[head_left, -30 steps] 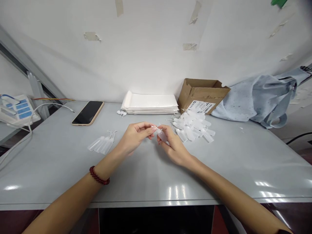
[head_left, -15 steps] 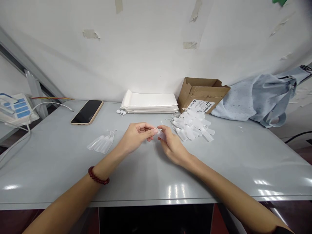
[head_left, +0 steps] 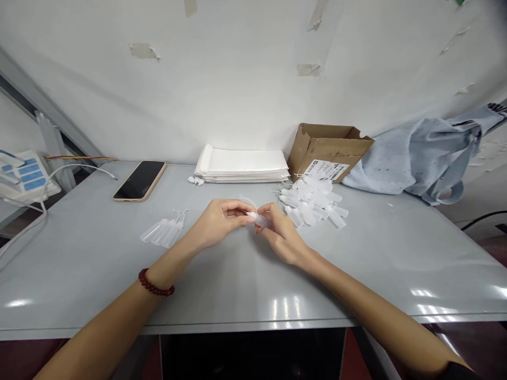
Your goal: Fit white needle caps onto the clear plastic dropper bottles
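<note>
Over the middle of the grey table [head_left: 356, 264] my two hands meet on one small translucent plastic bottle [head_left: 262, 219]. My right hand [head_left: 282, 235] grips its body. My left hand [head_left: 220, 221] pinches the cap end, where a thin white tether loops upward. A row of a few similar capped bottles [head_left: 163, 231] lies to the left of my left hand. A loose heap of several more bottles [head_left: 312, 202] lies just beyond my right hand.
A phone [head_left: 139, 180] lies face up at the back left. A stack of white bags [head_left: 243, 165] sits against the wall, beside an open cardboard box [head_left: 328, 153]. A light blue cloth bag [head_left: 428, 158] is at the right, a white device [head_left: 24, 177] with cables at the far left.
My hands have stayed together on the bottle, with the fingers shifting slightly; the cap's tether now shows as a loop above them. The view has drifted a little.
</note>
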The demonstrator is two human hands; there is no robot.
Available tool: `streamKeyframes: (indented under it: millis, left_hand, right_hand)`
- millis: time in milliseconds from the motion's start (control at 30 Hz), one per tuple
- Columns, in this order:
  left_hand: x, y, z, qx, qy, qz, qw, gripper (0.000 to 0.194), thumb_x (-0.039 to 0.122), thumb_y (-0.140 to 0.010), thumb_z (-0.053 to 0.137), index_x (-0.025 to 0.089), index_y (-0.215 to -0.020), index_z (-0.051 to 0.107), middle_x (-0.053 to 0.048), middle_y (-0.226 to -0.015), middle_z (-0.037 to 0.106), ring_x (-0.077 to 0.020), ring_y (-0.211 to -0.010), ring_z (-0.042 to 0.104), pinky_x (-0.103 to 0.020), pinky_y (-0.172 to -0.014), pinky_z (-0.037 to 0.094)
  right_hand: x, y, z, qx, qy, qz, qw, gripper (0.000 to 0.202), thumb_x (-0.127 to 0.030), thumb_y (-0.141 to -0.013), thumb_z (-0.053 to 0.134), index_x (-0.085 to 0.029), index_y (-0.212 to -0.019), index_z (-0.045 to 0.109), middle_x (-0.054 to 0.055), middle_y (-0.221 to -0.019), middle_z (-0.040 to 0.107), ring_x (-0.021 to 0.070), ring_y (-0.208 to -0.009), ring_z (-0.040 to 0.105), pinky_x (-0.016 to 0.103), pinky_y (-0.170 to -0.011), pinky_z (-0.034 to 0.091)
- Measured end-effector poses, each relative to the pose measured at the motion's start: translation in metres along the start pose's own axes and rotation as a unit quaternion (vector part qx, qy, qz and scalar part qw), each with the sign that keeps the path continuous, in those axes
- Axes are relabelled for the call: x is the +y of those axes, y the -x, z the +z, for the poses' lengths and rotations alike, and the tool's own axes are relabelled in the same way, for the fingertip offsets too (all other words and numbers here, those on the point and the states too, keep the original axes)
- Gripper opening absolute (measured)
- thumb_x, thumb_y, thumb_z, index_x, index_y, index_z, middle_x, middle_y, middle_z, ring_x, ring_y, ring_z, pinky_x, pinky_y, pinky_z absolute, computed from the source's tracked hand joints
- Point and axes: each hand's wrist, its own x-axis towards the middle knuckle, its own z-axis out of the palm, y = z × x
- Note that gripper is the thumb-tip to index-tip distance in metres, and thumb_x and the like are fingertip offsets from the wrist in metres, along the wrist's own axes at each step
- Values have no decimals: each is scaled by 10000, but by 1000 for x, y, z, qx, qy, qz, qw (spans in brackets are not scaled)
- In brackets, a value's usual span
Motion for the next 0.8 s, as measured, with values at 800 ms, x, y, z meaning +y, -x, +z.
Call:
streamKeyframes:
  millis: [800]
  left_hand:
    - [11,6,-4,-63,-95,-1,993,277,411,-829,579,180,-917,703,-29,-772,681,-191,-788,633,-291,-751,486]
  right_hand:
    - [-11,3,1,-15,-161,87,983,260,-151,-687,473,-231,-920,389,-83,-592,505,94,-484,341,213,-473,268]
